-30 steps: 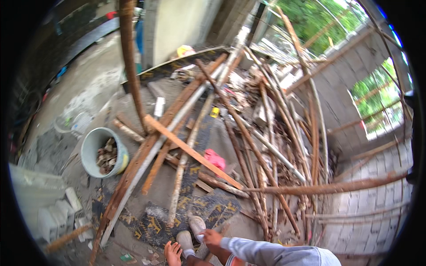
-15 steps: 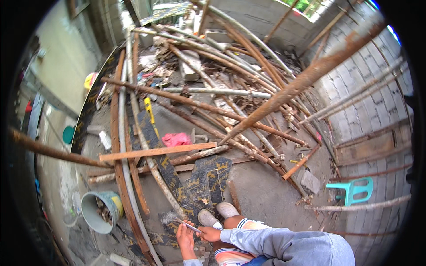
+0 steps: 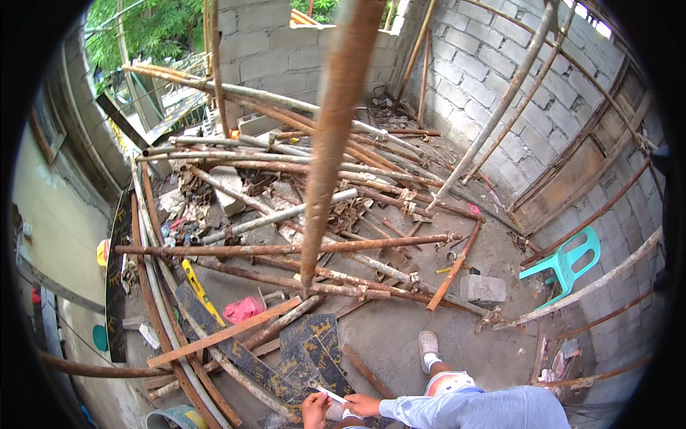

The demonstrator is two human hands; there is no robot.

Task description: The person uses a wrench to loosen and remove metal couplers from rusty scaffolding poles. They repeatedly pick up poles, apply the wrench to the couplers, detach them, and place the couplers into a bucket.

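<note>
Two walls of grey block frame what I get through the head view: the far wall (image 3: 271, 53) and the right wall (image 3: 486, 79), with bare floor (image 3: 386, 332) on the near side. Across the middle sprawls a heap of poles (image 3: 286, 249), rusty and pale, crossing one another with scraps between them. One upright rusty pole (image 3: 336, 143) looms close to my camera and blocks part of the heap. Left of centre a reddish plank (image 3: 229, 331) lies slantwise over other lengths, and dark patterned sheets (image 3: 307, 350) lie on the floor just beyond the hands. On the right I see a turquoise plastic seat (image 3: 568, 264) near the wall; at the near left a bucket (image 3: 161, 420) is cut off by the picture's edge. Smaller again are a concrete block (image 3: 486, 289), a yellow bar (image 3: 202, 292) and a pink bag (image 3: 244, 309) beside the plank.

Both hands are near me, low in the middle. The left hand (image 3: 314, 410) has its fingers closed around a slim pale tool (image 3: 330, 393) close to its ringed end; the right hand (image 3: 364, 405) pinches the other end. I cannot tell the tool's exact kind.

As for progress, I judge that the tool is firmly in hand but touches no pole, while the poles lie loose and unsorted.
</note>
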